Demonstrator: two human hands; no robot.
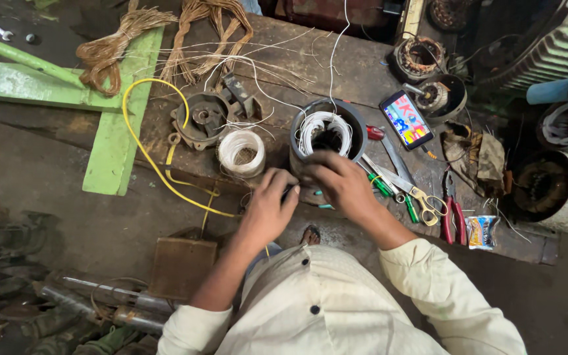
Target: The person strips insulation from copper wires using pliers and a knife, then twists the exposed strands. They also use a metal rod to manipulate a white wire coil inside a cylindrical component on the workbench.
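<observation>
A round dark motor stator (356,128) with white wire windings inside stands on the wooden bench (356,72). My right hand (338,183) rests against its near rim, fingers curled on the housing. My left hand (269,205) is just beside it at the lower left of the housing, pinching something small and dark that I cannot make out. Both forearms reach forward from cream sleeves.
A white wire spool (241,151), a dark motor end cover (200,119) and a yellow cable (146,151) lie left. Scissors (410,189), red-handled pliers (453,212), green screwdrivers (381,185), a lit phone (406,119) and a small packet (481,231) lie right. Copper wire bundles (110,49) sit behind.
</observation>
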